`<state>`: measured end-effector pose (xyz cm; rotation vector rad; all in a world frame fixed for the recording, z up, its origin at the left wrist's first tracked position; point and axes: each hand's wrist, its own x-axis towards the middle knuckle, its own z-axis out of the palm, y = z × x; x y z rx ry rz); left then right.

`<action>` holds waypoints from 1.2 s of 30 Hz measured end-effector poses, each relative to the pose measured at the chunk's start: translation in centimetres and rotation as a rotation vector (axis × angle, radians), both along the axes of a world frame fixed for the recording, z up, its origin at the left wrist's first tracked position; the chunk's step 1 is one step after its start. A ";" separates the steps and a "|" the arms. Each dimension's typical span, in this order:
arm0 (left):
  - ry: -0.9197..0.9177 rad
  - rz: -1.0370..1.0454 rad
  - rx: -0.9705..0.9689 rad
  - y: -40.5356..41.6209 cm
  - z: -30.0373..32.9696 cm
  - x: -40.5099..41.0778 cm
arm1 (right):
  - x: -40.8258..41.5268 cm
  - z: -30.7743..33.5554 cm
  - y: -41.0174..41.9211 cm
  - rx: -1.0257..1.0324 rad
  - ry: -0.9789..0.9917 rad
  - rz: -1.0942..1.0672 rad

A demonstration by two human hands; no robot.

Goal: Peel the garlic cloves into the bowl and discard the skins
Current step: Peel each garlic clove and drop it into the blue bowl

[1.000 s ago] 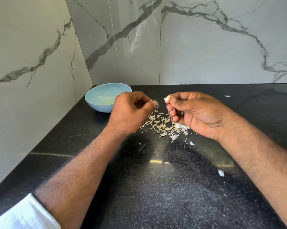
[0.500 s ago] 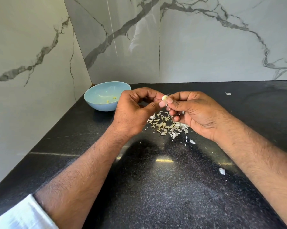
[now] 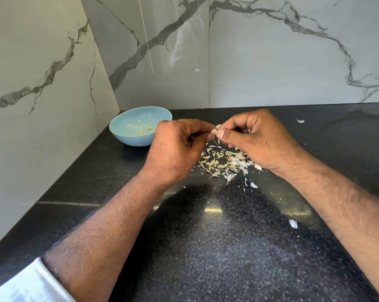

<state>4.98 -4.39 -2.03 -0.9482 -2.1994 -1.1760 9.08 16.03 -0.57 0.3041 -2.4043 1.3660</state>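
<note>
**Clove pinched between both hands above the skins**

Held in mid-air over a black counter [image 3: 206,258]: one small garlic clove [image 3: 214,131], pinched from both sides. Left hand [image 3: 175,149] curled, thumb and forefinger tips closed on the clove's left end. Right hand [image 3: 256,138] likewise curled, thumb and forefinger clamped on the clove's right end, remaining fingers folded under the palm. Fingertips of the two hands nearly touching around the clove. A thin strand of skin hanging down from the clove, just below the right thumb. Whether anything else sits inside the right palm: cannot tell.

Directly beneath the hands, on the counter: a loose pile of skins [image 3: 225,162], pale and papery, partly hidden under the right hand's heel. Stray flakes scattered further out: a few just beside the pile's near edge, one [image 3: 293,223] near the right forearm, one [image 3: 300,121] well apart toward the back wall.

To the left of the left hand, in the corner where the two marble walls [image 3: 271,62] meet: a light blue bowl [image 3: 127,136], upright, near the left knuckles but apart from them. Inside it, a couple of small yellowish bits [image 3: 150,128] near the right side of the bottom.

At the lower left corner, a white sleeve [image 3: 25,286] on the left arm.
</note>
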 end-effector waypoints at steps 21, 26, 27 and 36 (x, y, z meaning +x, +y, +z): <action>-0.541 -0.313 0.404 0.5 -0.4 -0.1 | 0.1 0.4 0.5 -0.214 -0.081 -0.084; -0.605 -0.310 0.440 0.5 -0.2 -0.1 | 0.1 0.9 1.4 -0.014 -0.091 -0.165; -0.606 -0.296 0.431 0.5 -0.3 -0.1 | 0.3 1.0 1.2 0.018 -0.109 -0.135; -0.551 -0.240 0.352 0.6 -0.7 -0.2 | 0.0 0.3 0.7 0.040 -0.073 -0.042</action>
